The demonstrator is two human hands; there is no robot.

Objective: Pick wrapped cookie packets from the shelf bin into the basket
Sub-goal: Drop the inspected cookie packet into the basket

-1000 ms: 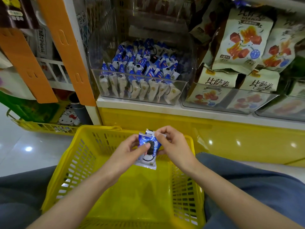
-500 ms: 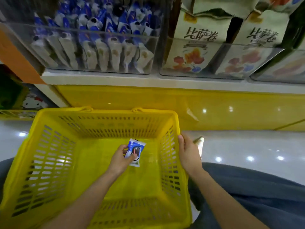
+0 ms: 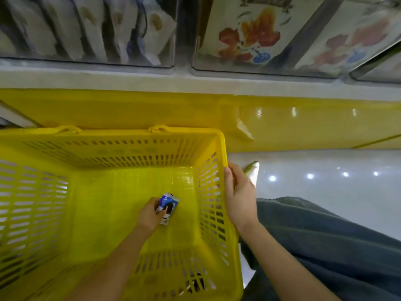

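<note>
- One cookie packet (image 3: 168, 206) is pinched in the left grip (image 3: 149, 216), low inside the basket (image 3: 112, 148).
- The right grip (image 3: 239, 198) clasps the rim to its right.
- Risk: the slick wrapper may cling to the fingers on release.

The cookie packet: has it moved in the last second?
Yes. The cookie packet has gone down, from above the basket rim to near its floor, held by the left hand.

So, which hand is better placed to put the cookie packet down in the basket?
Left. The left hand holds the cookie packet low inside the basket; the right hand grips its rim.
</note>
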